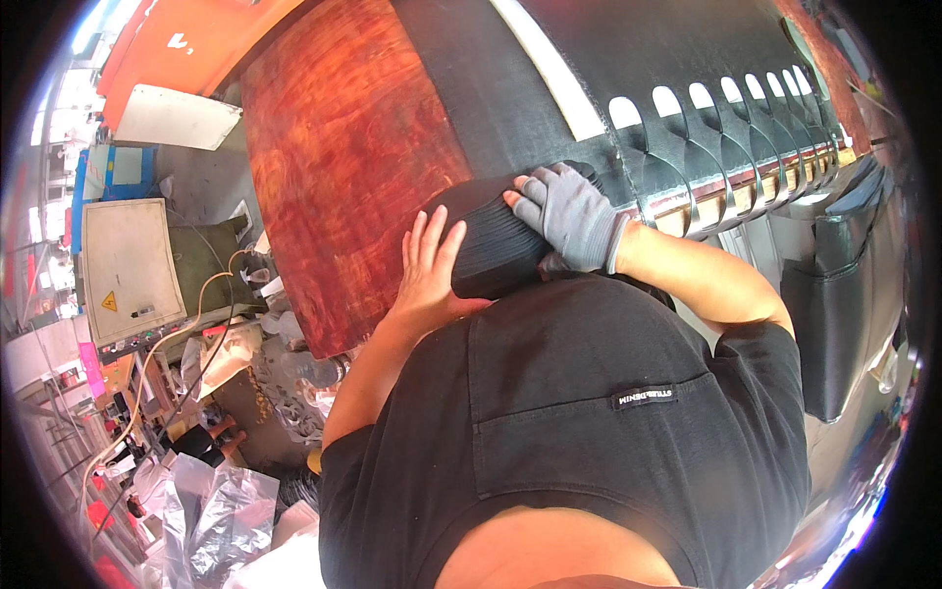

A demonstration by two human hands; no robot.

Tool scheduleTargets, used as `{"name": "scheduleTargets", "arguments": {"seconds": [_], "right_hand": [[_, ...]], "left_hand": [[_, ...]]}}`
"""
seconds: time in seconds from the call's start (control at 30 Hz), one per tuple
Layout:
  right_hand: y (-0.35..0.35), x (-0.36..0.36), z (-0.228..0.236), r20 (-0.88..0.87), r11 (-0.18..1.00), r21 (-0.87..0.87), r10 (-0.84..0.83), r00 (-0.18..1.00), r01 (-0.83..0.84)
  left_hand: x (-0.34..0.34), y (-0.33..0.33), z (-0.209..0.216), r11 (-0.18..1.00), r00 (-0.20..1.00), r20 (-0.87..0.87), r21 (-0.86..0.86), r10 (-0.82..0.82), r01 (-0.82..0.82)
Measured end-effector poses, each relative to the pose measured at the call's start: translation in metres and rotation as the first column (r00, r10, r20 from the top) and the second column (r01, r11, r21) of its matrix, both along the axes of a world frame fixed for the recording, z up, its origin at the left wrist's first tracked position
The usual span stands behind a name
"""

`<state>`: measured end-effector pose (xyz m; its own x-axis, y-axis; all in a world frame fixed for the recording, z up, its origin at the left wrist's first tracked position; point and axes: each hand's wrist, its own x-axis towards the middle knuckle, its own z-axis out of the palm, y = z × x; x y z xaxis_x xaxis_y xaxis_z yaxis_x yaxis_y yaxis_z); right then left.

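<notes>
A thick stack of thin black sheets [498, 250] lies at the table's near edge, close against my body, its layered edges facing me. Bare, my left hand [428, 263] rests along the stack's left end with the fingers stretched out and apart, its thumb toward the near side. My right hand [574, 218] wears a grey glove with bare fingertips. Its fingers bend over the top of the stack's right part and grip it. The underside of the stack is hidden.
A reddish-brown wooden tabletop [343, 167] adjoins a black surface with a white strip [554, 69]. Black strips [721, 157] loop along the right edge. A control box [132, 260], cables and clear plastic bags [221, 515] are at left; a black padded item [834, 304] stands right.
</notes>
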<state>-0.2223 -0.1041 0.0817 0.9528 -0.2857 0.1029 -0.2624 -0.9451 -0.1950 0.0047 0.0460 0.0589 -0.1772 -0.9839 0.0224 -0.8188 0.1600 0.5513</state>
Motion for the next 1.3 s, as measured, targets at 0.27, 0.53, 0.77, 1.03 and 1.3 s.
{"name": "scheduleTargets", "arguments": {"seconds": [0.27,0.53,0.77,1.03,1.3], "right_hand": [[-0.017,0.013,0.017,-0.057,0.986,0.16,-0.035,0.998,0.044],[0.001,0.027,0.001,-0.068,0.971,-0.142,-0.202,0.977,0.191],[-0.011,0.037,0.028,0.145,0.995,-0.096,-0.015,0.989,0.029],[0.002,0.076,0.008,-0.254,0.991,-0.132,-0.048,0.966,0.014],[-0.017,0.07,0.005,-0.197,0.982,-0.185,-0.067,0.978,0.03]], "left_hand": [[-0.002,-0.029,0.006,0.977,0.997,0.042,-0.206,0.062,-0.052],[0.014,-0.056,0.0,0.975,0.988,-0.079,-0.168,0.131,-0.143],[0.018,-0.025,0.025,0.871,0.986,-0.089,-0.462,0.143,-0.168],[0.037,-0.018,-0.045,0.845,0.731,-0.639,-0.234,0.24,-0.481],[0.018,-0.039,-0.039,0.787,0.743,-0.597,-0.284,0.302,-0.548]]}}
